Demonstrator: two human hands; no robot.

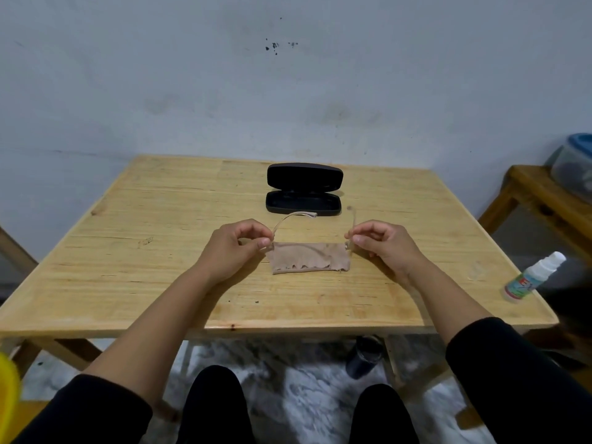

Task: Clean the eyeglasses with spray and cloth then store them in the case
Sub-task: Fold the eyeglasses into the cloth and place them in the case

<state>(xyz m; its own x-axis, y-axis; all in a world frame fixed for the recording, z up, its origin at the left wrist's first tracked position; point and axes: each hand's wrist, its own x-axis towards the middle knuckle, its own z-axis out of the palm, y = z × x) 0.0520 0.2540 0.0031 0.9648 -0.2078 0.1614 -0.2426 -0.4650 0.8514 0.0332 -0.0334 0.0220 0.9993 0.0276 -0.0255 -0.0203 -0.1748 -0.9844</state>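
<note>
Clear-framed eyeglasses [290, 219] hang just above a beige cloth [309, 256] in the middle of the wooden table [160, 251]. My left hand [235, 248] pinches the left hinge, and my right hand [382, 243] pinches the right hinge. The left temple arm bends inward toward the case; the right one points away from me. The lenses are hard to make out against the cloth. A black glasses case [303, 190] lies open behind the glasses, with nothing in it. A small white spray bottle [533, 277] lies on its side at the table's right edge.
A second wooden table [541, 200] at the right carries a plastic container with a blue lid [575, 165]. A dark bottle [365, 357] stands on the floor under the table. A yellow object [8, 382] shows at the lower left edge.
</note>
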